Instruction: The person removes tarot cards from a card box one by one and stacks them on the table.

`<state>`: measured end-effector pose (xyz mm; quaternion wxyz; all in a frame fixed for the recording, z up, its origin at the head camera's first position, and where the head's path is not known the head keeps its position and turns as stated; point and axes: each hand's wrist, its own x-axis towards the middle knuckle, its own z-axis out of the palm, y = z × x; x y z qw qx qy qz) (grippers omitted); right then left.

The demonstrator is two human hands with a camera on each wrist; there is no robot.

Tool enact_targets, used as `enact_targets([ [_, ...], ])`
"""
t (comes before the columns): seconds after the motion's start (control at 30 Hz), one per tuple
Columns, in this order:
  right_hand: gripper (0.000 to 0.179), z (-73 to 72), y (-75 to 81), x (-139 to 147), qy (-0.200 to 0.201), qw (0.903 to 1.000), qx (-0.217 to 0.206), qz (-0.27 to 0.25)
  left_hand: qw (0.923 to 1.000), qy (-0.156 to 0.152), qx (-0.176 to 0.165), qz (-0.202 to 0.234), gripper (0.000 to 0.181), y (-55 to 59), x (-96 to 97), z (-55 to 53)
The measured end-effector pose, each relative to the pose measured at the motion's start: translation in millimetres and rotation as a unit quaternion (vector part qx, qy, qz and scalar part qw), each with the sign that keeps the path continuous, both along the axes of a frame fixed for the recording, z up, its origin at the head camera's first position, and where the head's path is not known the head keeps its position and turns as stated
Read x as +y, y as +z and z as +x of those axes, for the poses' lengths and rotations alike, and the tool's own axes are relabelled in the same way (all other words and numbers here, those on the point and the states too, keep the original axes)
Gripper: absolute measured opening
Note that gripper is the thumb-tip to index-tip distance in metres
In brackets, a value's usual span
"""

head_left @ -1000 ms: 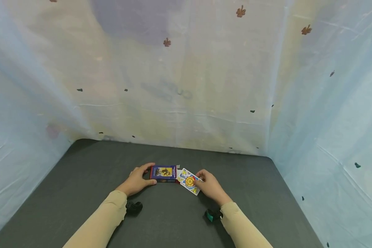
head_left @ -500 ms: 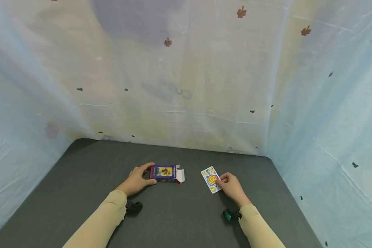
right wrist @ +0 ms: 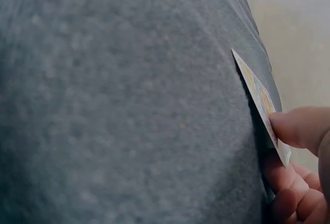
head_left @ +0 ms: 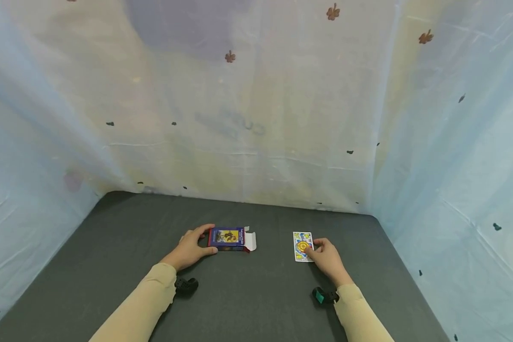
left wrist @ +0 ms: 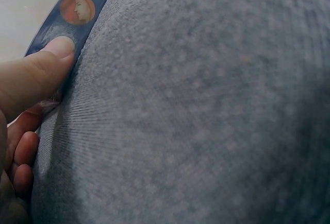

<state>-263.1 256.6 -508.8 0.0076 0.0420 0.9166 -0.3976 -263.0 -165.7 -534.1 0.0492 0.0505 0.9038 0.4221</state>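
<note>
A blue card box (head_left: 227,237) with a picture on its face lies on the dark table, its white end flap (head_left: 250,241) folded out to the right. My left hand (head_left: 191,248) grips the box by its left end, thumb along the near side; the left wrist view shows that thumb on the box's printed side (left wrist: 77,9). To the right, a colourful tarot card (head_left: 302,246) with a yellow wheel is pinched at its right edge by my right hand (head_left: 327,259). In the right wrist view the thumb lies on the card's face (right wrist: 260,100) with fingers beneath.
The dark grey cloth-covered table (head_left: 256,294) reaches back to a pale plastic sheet (head_left: 248,142) that hangs behind it and on both sides. Black straps with small devices sit at the left wrist (head_left: 186,286) and the right wrist (head_left: 325,295).
My right hand has drawn the card away from the box's open end to the right and turned it upright. The left hand keeps its hold on the box in the same place.
</note>
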Motion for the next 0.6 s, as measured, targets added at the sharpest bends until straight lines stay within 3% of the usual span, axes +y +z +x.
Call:
enact_targets([
  [0.6, 0.049, -2.7, -6.0, -0.2, -0.003, 0.9997, -0.002, 0.023, 0.9999, -0.005, -0.003, -0.012, 0.082, 3.5, 2.0, 0.9],
])
